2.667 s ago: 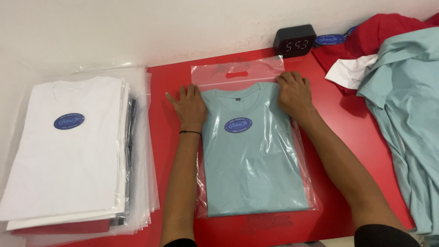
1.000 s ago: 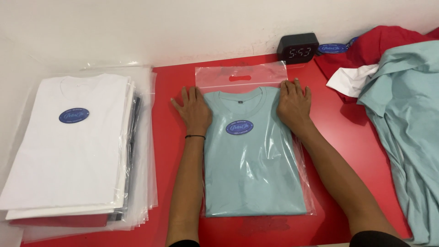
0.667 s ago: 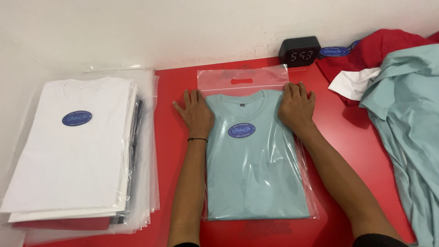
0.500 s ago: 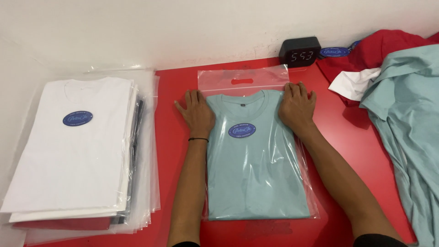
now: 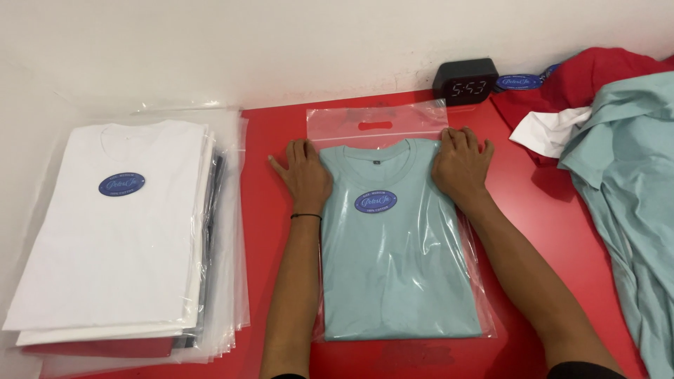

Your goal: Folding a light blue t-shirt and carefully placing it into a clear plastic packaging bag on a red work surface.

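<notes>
A flat red tabletop [image 5: 267, 231] carries everything here, and well out past the left hand's little finger sits its biggest load, a stack of clear-bagged folded shirts with a white one on top [image 5: 112, 224], squared up as if kept for finished pieces. Beyond the right hand's outer fingers sprawls a loose heap of unfolded pale teal, red and white shirts [image 5: 618, 154], not bagged. Between the two hands lies the folded pale teal t-shirt inside a clear plastic zip bag with a cut-out handle [image 5: 397, 260], collar pointing away from the person, a blue oval sticker [image 5: 375, 202] just inside the thumbs. The left hand [image 5: 305, 179] rests palm-down on the bag's left shoulder, fingers spread and flat; the right hand [image 5: 460, 165] does likewise on the right shoulder — neither grips anything, both press, which looks meant to hold the bag steady and push air out near the seal. Just past the right fingertips stands a small black digital clock [image 5: 467, 77] against the white wall.
</notes>
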